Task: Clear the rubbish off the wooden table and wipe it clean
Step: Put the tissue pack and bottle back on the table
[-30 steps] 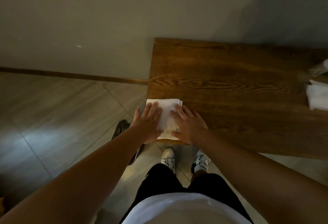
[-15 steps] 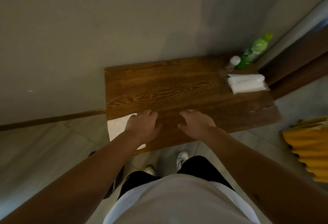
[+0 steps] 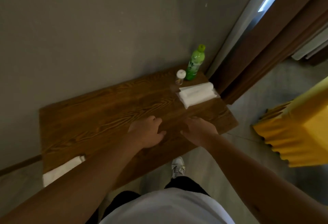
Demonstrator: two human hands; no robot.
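Moved rightward along the wooden table (image 3: 99, 117) since half a second ago; both hands off the folded white cloth (image 3: 62, 169), now left at about 8 o'clock on the near left corner, partly overhanging the edge and half hidden under the left forearm

Left hand (image 3: 147, 131) hovering over the middle of the board, fingers loosely curled, holding nothing. Right hand (image 3: 199, 129) just beside it toward 3 o'clock, fingers loosely bent and a little apart, also holding nothing; contact with the wood impossible to tell in this dim light. Probably both reaching toward the far right end, where the remaining items sit

At about 1 o'clock from the hands, a pack of white tissues (image 3: 196, 94) lying flat near the right edge. Beyond it, close to the wall, a green bottle (image 3: 195, 64) standing upright with a small clear jar with a white lid (image 3: 180, 77) just beside it at its 9 o'clock. Likely pushed to the back corner to keep the main surface free for wiping

Hard to judge whether any crumbs or stains remain; grain and shadow mask the surface. Table legs hidden. Yellow fabric (image 3: 298, 131) cut off at the right frame edge, nature unclear. One white shoe (image 3: 178, 167) visible below the table edge, the other hidden
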